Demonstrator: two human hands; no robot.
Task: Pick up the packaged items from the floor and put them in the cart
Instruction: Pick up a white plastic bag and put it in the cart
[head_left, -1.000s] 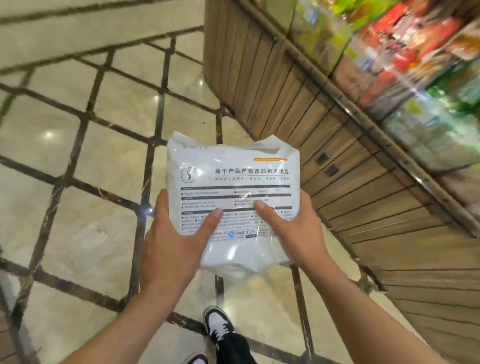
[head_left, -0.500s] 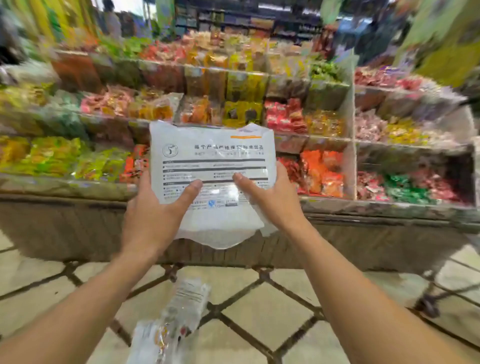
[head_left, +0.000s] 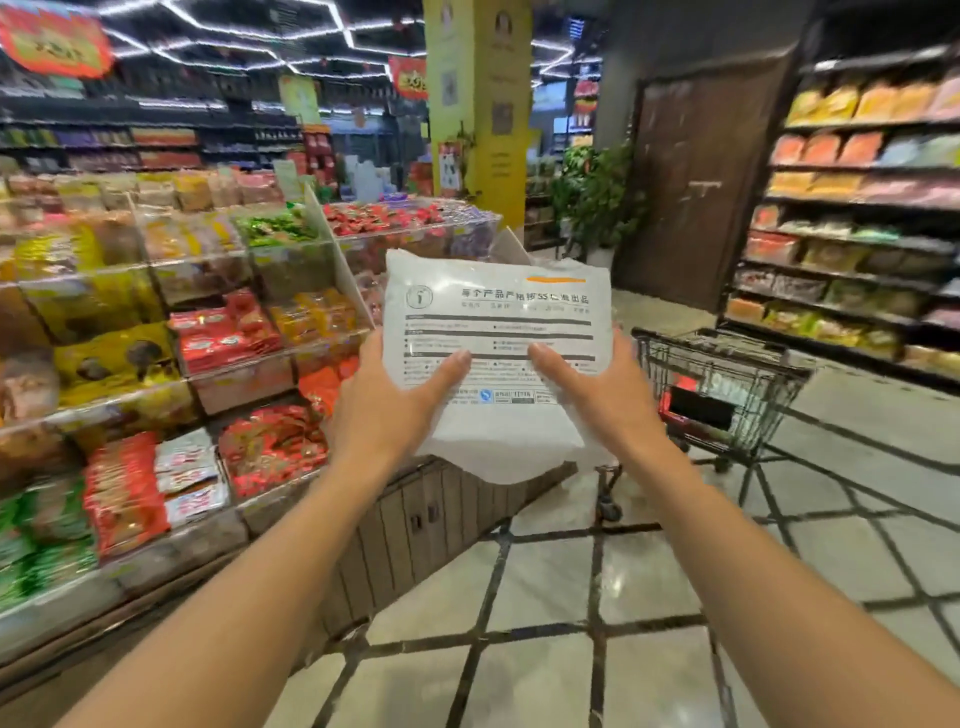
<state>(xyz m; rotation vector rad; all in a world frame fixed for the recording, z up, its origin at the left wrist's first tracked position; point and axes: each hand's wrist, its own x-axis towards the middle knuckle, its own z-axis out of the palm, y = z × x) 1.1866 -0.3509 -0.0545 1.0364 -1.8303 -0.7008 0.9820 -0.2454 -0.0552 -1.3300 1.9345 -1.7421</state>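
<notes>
Head camera view shows both hands raised at chest height, gripping one white plastic pouch printed with grey text bars and an orange stripe (head_left: 496, 353). The left hand (head_left: 387, 410) clamps the pouch's lower left edge, thumb laid across the printed face; the right hand (head_left: 605, 400) clamps the lower right edge the same way. The fingers behind the pouch are hidden, so how far they wrap cannot be told.

What has changed is the outlook. A second ago the view pointed down at the cream floor tiles with dark grid lines (head_left: 644, 577) beside the wood-panelled base of the display; half a second ago it swept across the tiered snack display (head_left: 208, 338) with another packet lying on the floor below. Now the person has turned further right and the dark wire shopping cart with a red panel (head_left: 722, 395) has come into view, standing on the floor just beyond the right hand, in front of the stocked wall shelves (head_left: 857, 234). The grasp on the pouch is unchanged throughout.

That suggests the pickup is done and the carry is under way. The pouch is not yet over the basket; it likely needs to travel forward and to the right before release. The other packet seen earlier is out of view now.
</notes>
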